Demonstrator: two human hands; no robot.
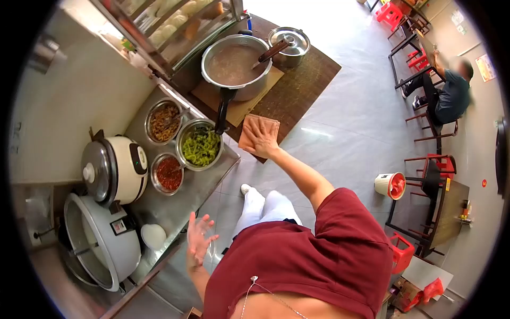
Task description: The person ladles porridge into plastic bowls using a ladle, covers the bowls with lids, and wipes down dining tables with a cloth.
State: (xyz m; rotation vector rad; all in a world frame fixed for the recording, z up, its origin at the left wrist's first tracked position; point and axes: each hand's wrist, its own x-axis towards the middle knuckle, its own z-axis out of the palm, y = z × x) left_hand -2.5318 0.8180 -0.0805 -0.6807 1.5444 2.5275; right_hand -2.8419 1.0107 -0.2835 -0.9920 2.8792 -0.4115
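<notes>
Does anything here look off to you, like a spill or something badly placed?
Nothing looks clearly spilled or broken. One mildly odd thing: the pot's long black handle juts out toward the bowl of greens, its tip close to the rim, so it looks easy to knock.

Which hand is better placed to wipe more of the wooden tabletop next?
Probably the right hand: it lies on the cloth near the corner of the wooden tabletop. The left hand is open, off the table, nearer the steel counter.
</notes>
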